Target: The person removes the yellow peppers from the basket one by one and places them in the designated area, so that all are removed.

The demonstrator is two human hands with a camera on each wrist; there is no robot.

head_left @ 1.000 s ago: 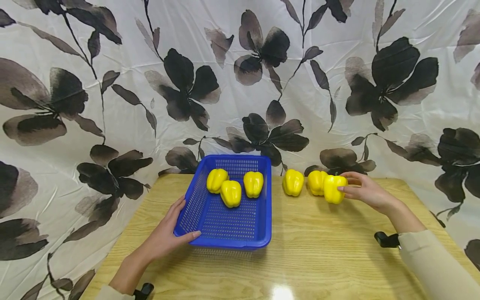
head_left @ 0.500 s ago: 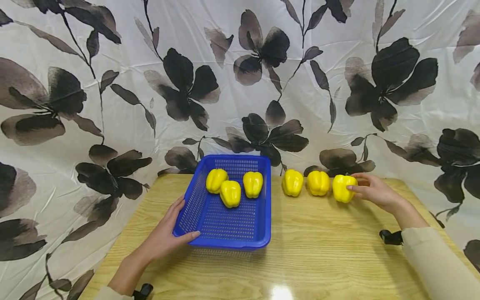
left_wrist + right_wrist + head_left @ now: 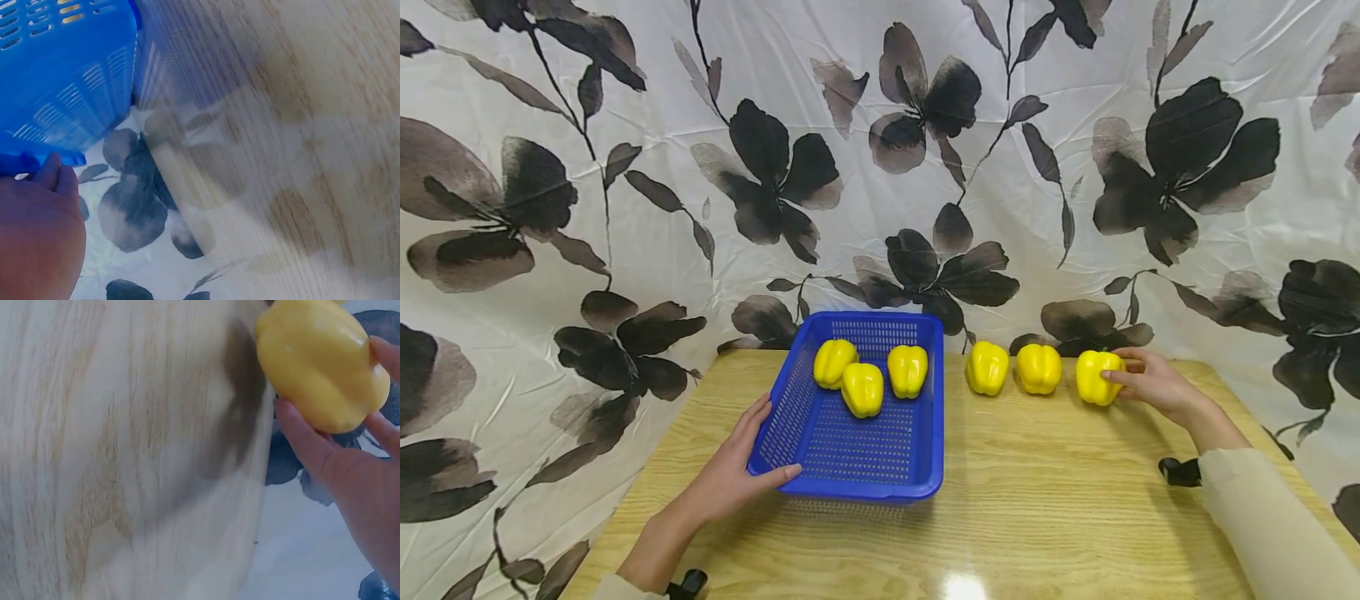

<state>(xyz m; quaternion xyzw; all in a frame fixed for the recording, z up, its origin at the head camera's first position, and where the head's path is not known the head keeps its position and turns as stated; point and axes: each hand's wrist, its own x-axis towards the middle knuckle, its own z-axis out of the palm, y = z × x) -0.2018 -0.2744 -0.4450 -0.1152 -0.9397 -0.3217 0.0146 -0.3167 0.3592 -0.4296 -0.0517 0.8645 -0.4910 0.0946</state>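
At the far right of the table, my right hand (image 3: 1156,387) grips a yellow bell pepper (image 3: 1097,377), thumb on the near side and fingers behind. The right wrist view shows the same bell pepper (image 3: 325,365) between thumb and fingers. My left hand (image 3: 730,467) holds the near left corner of a blue plastic basket (image 3: 930,467), its thumb over the front rim and its fingers along the left side. Inside the basket sit three yellow bell peppers, one (image 3: 862,390) in front of the others. Left of the held pepper, two more bell peppers stand in a row, the middle one (image 3: 1039,369) nearer to it.
The wooden table (image 3: 1045,500) ends at the back against a white cloth (image 3: 850,275) with dark printed flowers. Black straps with small devices sit at both wrists, one device (image 3: 1180,472) by the right sleeve.
My right hand has moved right with its bell pepper, from in front of the middle pepper to a spot apart at the row's right end. The left hand and basket stay put.
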